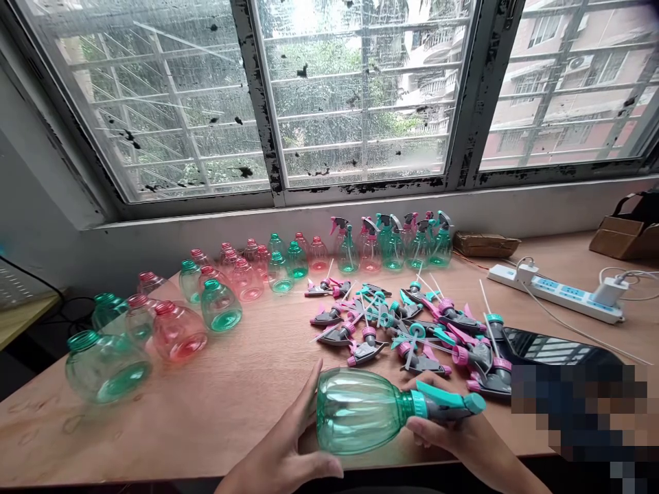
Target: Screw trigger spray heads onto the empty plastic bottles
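A clear green spray bottle (357, 412) lies on its side in the air between my hands, just above the table's front edge. Its grey and teal trigger head (447, 403) sits on the neck and points right. My left hand (296, 439) cups the round base, thumb below and fingers behind. With thumb and fingers, my right hand (443, 425) grips around the collar and trigger head. Beyond the bottle lies a heap of loose pink, teal and grey trigger heads (368, 346) with thin white tubes.
Open-necked green bottles (110, 363) and red bottles (178, 333) stand along the left and back. Several bottles with trigger heads (394, 247) line the wall below the window. At right are a power strip (556, 291), a dark phone-like slab (556, 350) and a cardboard box (625, 233).
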### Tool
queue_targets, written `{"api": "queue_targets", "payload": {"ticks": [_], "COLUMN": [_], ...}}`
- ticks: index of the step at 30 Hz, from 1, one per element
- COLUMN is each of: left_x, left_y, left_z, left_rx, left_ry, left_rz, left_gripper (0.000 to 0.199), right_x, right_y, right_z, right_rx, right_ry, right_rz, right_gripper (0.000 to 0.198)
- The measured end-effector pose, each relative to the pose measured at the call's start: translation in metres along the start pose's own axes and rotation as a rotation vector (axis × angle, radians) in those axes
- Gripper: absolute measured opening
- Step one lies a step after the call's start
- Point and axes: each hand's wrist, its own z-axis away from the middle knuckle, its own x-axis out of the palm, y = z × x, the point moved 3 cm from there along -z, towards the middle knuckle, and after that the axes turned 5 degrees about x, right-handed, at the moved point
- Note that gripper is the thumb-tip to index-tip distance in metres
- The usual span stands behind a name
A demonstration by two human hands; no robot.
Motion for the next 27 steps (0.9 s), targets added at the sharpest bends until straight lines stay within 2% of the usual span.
{"api": "queue_targets", "payload": {"ticks": [5, 9, 13, 17, 22, 27], "left_x": [-0.0018, 0.0004, 0.0003, -0.0015, 0.0000, -0.0003], "left_y": [0.0007, 0.0009, 0.0002, 0.0005, 0.0018, -0.0003], "left_z": [0.0017, 0.0009, -0.0009, -0.0004, 0.0006, 0.0008], "left_rx": [0.007, 0.024, 0.026, 0.013, 0.030, -0.002], "left_ry": [0.011, -0.023, -0.014, -0.011, 0.005, 0.014], "left_rz": [-0.078, -0.061, -0.008, -0.031, -0.055, -0.013], "left_gripper": [0.099, 0.100, 0.110, 0.094, 0.092, 0.109], "right_x": [0.0006, 0.0013, 0.0001, 0.0000, 0.0012, 0.0003], "right_y": [-0.0013, 0.0010, -0.0005, -0.0022, -0.0002, -0.0024], "right_z": [0.0006, 0.0011, -0.0003, -0.0001, 0.0016, -0.0008], "right_rx": [-0.015, -0.024, -0.010, -0.011, -0.013, -0.009], "right_ry": [-0.013, -0.002, -0.022, -0.027, 0.019, -0.044], "right_rz": [-0.049, -0.072, -0.008, 0.000, -0.097, -0.047], "right_gripper": [0.033, 0.035, 0.034, 0.033, 0.041, 0.034]}}
